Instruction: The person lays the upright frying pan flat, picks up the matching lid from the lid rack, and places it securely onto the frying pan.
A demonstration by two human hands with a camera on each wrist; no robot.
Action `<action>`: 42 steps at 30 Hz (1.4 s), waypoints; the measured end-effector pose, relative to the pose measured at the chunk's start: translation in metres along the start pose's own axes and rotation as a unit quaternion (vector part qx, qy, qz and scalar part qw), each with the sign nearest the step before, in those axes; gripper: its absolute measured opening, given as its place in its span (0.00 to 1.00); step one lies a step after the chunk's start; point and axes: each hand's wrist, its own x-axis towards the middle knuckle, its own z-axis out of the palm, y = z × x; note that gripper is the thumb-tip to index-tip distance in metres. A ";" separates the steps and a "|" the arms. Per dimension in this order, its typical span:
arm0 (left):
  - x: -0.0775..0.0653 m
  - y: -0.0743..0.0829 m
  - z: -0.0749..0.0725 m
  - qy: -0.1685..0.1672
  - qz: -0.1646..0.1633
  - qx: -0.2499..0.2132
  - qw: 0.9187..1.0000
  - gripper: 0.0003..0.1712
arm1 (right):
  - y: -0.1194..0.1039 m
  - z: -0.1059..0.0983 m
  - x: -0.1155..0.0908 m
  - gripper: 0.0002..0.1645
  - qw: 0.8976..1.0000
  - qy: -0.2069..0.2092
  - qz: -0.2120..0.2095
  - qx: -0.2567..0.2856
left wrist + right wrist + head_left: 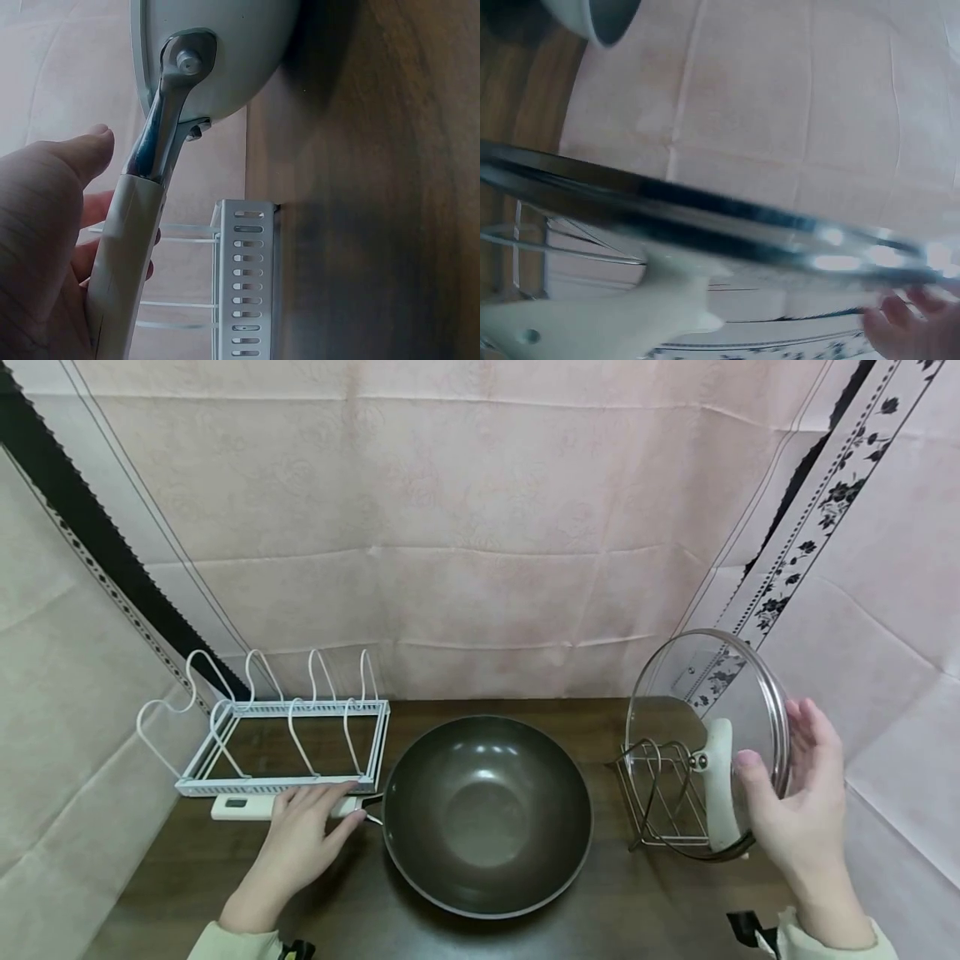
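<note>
A dark wok [487, 818] sits on the table, its white handle [129, 259] pointing left. My left hand [303, 835] lies over that handle; in the left wrist view its fingers curl round it, while the thumb stands clear. At the right, a glass lid [778, 718] with a metal rim stands nearly upright in a small wire rack [678, 840]. My right hand [802, 797] holds the lid's right edge between thumb and fingers. The lid's pale grip [722, 785] faces left toward the rack. In the right wrist view the metal rim [705, 225] crosses the picture.
A white metal rack [281, 783] with upright wire loops stands behind the wok's handle, at the left. Pale cloth [480, 527] hangs along the back and both sides of the wooden table [592, 927]. Bare wood shows in front of the wok.
</note>
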 end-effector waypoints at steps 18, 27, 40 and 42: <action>0.001 0.004 0.001 -0.011 0.004 0.011 1.000 0.23 | 0.083 -0.033 -0.004 0.20 0.917 -0.057 0.244 0.310; 0.004 0.005 0.003 0.007 0.008 0.016 1.000 0.18 | 0.090 -0.028 -0.002 0.43 0.934 -0.117 0.315 0.126; 0.004 0.003 0.005 0.014 0.013 0.020 1.000 0.18 | 0.094 -0.019 -0.009 0.38 0.915 -0.224 0.334 -0.008; 0.004 0.003 0.005 0.016 0.014 0.019 1.000 0.18 | 0.097 -0.016 -0.011 0.39 0.908 -0.231 0.349 0.025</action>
